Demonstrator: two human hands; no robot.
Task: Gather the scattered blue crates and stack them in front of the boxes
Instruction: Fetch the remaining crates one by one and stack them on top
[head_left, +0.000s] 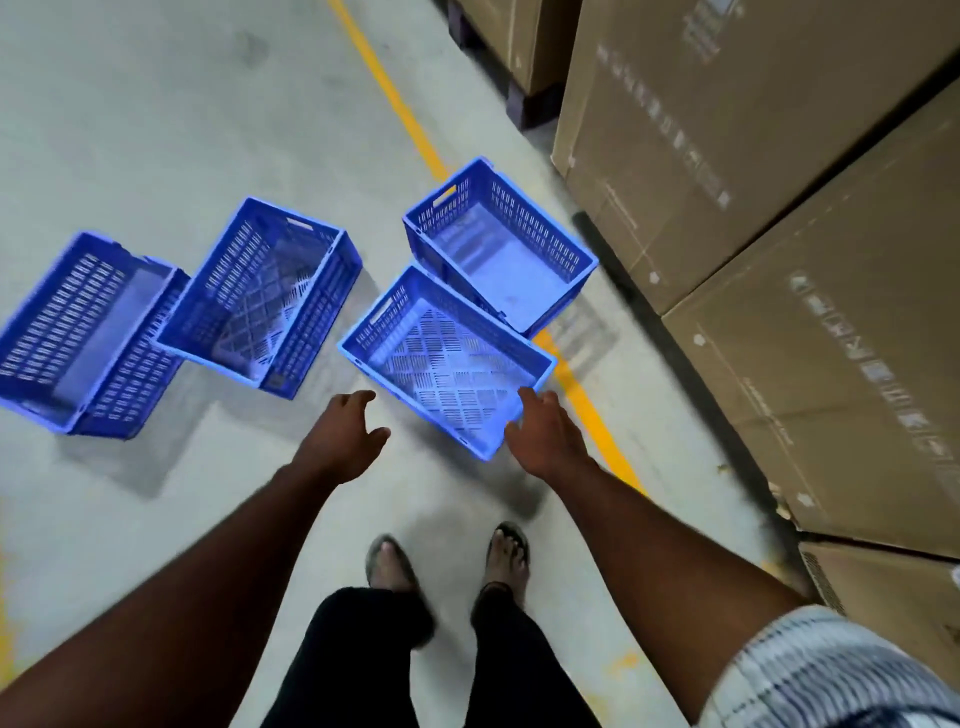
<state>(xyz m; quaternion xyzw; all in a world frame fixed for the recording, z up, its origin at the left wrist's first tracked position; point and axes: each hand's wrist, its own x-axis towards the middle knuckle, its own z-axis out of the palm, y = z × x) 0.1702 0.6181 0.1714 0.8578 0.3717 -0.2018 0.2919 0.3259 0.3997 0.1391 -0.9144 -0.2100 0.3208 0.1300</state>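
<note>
- Four blue crates lie on the concrete floor (156, 130), none stacked: a far-left crate (78, 332), a tilted crate (265, 296) whose near-left corner overlaps its neighbour, a nearest crate (447, 364), and a back crate (498, 244) just beside the cardboard boxes (779, 234).
- The left hand (343, 441) hovers short of the nearest crate's near-left side, fingers (376, 432) spread and curled, holding nothing.
- The right hand (545, 436) is at the same crate's near-right corner, fingers (530, 397) apart over the rim; whether they touch the plastic I cannot tell.
- The nearest crate sits across the yellow floor line (395, 98) and appears to touch the back crate at its far edge.
- Risk: with only one hand near the rim, a lift would likely tip the crate and swing its far edge into the back crate.
- Risk: gripping the thin perforated wall at one corner could let it flex and slip; both short sides look like the safer hold.
- Risk: the sandalled feet (447, 561) stand close beneath, so a dropped crate would probably land on toes.
- Risk: the tilted crate looks unsteady and may slide if its neighbour is nudged.
</note>
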